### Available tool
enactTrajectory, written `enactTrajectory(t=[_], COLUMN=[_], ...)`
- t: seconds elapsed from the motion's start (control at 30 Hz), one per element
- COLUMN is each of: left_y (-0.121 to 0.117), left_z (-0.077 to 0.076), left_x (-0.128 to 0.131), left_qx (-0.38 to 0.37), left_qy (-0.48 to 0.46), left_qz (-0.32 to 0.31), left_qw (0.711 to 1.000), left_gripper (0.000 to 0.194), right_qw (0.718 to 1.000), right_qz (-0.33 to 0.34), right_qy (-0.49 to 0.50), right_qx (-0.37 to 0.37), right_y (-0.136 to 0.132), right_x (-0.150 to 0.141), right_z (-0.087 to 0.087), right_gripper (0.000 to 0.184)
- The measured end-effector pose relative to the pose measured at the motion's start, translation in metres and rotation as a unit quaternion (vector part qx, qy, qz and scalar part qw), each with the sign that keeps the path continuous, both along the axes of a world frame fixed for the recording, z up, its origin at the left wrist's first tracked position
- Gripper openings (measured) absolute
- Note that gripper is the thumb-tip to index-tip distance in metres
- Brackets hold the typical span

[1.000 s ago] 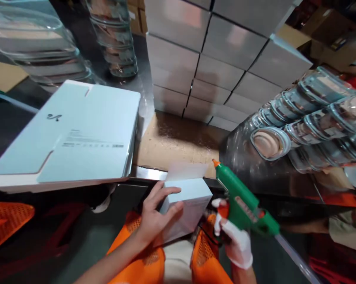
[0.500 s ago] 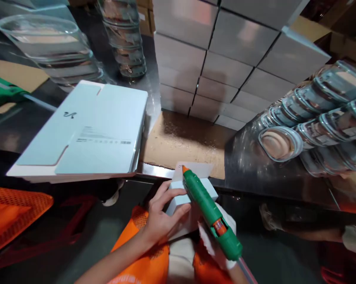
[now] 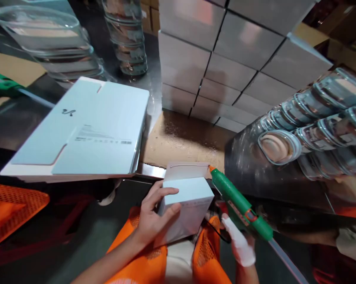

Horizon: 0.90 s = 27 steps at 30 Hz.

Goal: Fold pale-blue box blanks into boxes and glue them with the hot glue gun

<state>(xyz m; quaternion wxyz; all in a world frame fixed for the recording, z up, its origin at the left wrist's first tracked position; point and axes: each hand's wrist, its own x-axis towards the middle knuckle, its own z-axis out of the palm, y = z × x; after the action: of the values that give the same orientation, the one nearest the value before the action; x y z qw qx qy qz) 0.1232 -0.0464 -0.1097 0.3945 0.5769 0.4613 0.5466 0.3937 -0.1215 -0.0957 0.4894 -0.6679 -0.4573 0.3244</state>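
My left hand (image 3: 157, 209) grips the left side of a white cardboard box (image 3: 187, 209), its thumb and fingers pressed on the near faces. The box's flap (image 3: 185, 172) stands up at the far side, with a thin line of glue along its upper edge. In my right hand (image 3: 240, 240), partly wrapped in white cloth or tape, is a green hot glue gun (image 3: 234, 195). Its orange nozzle touches or nearly touches the flap's right corner. A clear glue stick (image 3: 287, 260) sticks out of the gun's back end.
Flat printed card blanks (image 3: 107, 126) are stacked at the left. White boxes (image 3: 207, 67) form a tall block beyond a cardboard sheet (image 3: 184, 138). Clear plastic containers (image 3: 280, 146) stand at the right and back left. Another green glue gun (image 3: 3, 85) lies at the far left; a person's arm (image 3: 308, 235) shows at right.
The glue gun has moved right across the flap, from its left end to its right corner, and a glue line now shows along it. My left hand still holds the box.
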Motion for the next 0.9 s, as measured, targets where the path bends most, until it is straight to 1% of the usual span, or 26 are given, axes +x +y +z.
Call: enactTrajectory(t=[0.07, 0.13, 0.2, 0.23, 0.27, 0.3, 0.33, 0.37, 0.43, 0.47, 0.5, 0.53, 0.57, 0.6, 0.63, 0.67, 0.7, 0.73, 0.77, 0.8, 0.83, 0.9], left_y=[0.001, 0.003, 0.004, 0.004, 0.004, 0.004, 0.003, 0.002, 0.001, 0.001, 0.001, 0.001, 0.002, 0.002, 0.003, 0.003, 0.003, 0.002, 0.001, 0.000, -0.001, -0.001], left_z=[-0.003, -0.003, -0.002, 0.000, 0.001, 0.002, 0.004, 0.005, 0.006, 0.007, 0.007, 0.008, 0.009, 0.010, 0.011, 0.012, 0.013, 0.013, 0.013, 0.012, 0.011, 0.009], left_x=[-0.005, -0.008, -0.009, -0.009, -0.009, -0.009, -0.009, -0.009, -0.009, -0.009, -0.009, -0.008, -0.006, -0.005, -0.002, 0.000, 0.002, 0.004, 0.006, 0.007, 0.008, 0.010], left_qx=[-0.005, -0.005, 0.001, 0.003, 0.005, 0.006, 0.007, 0.006, -0.003, -0.010, -0.020, -0.029, -0.037, -0.045, -0.053, -0.062, -0.070, -0.074, -0.075, -0.074, -0.073, -0.067], left_qy=[-0.004, -0.009, -0.023, -0.032, -0.042, -0.050, -0.057, -0.063, -0.074, -0.080, -0.088, -0.096, -0.103, -0.110, -0.117, -0.123, -0.127, -0.129, -0.129, -0.128, -0.131, -0.164], left_qz=[0.016, 0.024, 0.021, 0.017, 0.013, 0.012, 0.012, 0.012, 0.015, 0.015, 0.014, 0.011, 0.005, -0.004, -0.016, -0.031, -0.045, -0.055, -0.058, -0.055, -0.046, -0.025], left_qw=[1.000, 1.000, 1.000, 0.999, 0.999, 0.999, 0.998, 0.998, 0.997, 0.997, 0.996, 0.995, 0.994, 0.993, 0.992, 0.990, 0.988, 0.987, 0.987, 0.987, 0.988, 0.984], left_gripper=[0.021, 0.023, 0.024, 0.024, 0.023, 0.021, 0.020, 0.019, 0.019, 0.020, 0.021, 0.022, 0.024, 0.026, 0.027, 0.030, 0.032, 0.033, 0.035, 0.035, 0.035, 0.034], right_qw=[0.996, 0.982, 0.965, 0.959, 0.952, 0.948, 0.948, 0.951, 0.955, 0.956, 0.960, 0.966, 0.973, 0.981, 0.989, 0.996, 0.995, 0.984, 0.966, 0.950, 0.941, 0.944], right_qz=[-0.067, -0.117, -0.123, -0.119, -0.119, -0.116, -0.107, -0.094, -0.066, -0.066, -0.078, -0.102, -0.119, -0.119, -0.096, -0.048, 0.018, 0.079, 0.123, 0.146, 0.153, 0.167], right_qy=[0.046, 0.123, 0.204, 0.234, 0.257, 0.269, 0.259, 0.229, 0.145, 0.094, 0.037, -0.014, -0.052, -0.072, -0.063, -0.021, 0.050, 0.127, 0.194, 0.244, 0.272, 0.267], right_qx=[-0.038, -0.087, -0.106, -0.109, -0.112, -0.125, -0.151, -0.185, -0.252, -0.270, -0.267, -0.236, -0.189, -0.137, -0.094, -0.074, -0.080, -0.098, -0.117, -0.127, -0.126, -0.100], right_y=[0.012, 0.036, 0.068, 0.086, 0.102, 0.115, 0.126, 0.132, 0.134, 0.130, 0.124, 0.117, 0.110, 0.103, 0.097, 0.094, 0.092, 0.091, 0.092, 0.093, 0.094, 0.094], right_x=[0.003, 0.004, 0.004, 0.005, 0.006, 0.009, 0.014, 0.020, 0.035, 0.041, 0.045, 0.045, 0.042, 0.035, 0.024, 0.011, -0.003, -0.015, -0.025, -0.033, -0.036, -0.032], right_z=[0.008, 0.018, 0.025, 0.027, 0.028, 0.028, 0.027, 0.027, 0.028, 0.030, 0.034, 0.039, 0.045, 0.050, 0.055, 0.058, 0.060, 0.059, 0.058, 0.055, 0.051, 0.044], right_gripper=[0.040, 0.046, 0.055, 0.057, 0.055, 0.050, 0.046, 0.045, 0.050, 0.050, 0.047, 0.042, 0.037, 0.034, 0.037, 0.045, 0.052, 0.055, 0.055, 0.053, 0.050, 0.047])
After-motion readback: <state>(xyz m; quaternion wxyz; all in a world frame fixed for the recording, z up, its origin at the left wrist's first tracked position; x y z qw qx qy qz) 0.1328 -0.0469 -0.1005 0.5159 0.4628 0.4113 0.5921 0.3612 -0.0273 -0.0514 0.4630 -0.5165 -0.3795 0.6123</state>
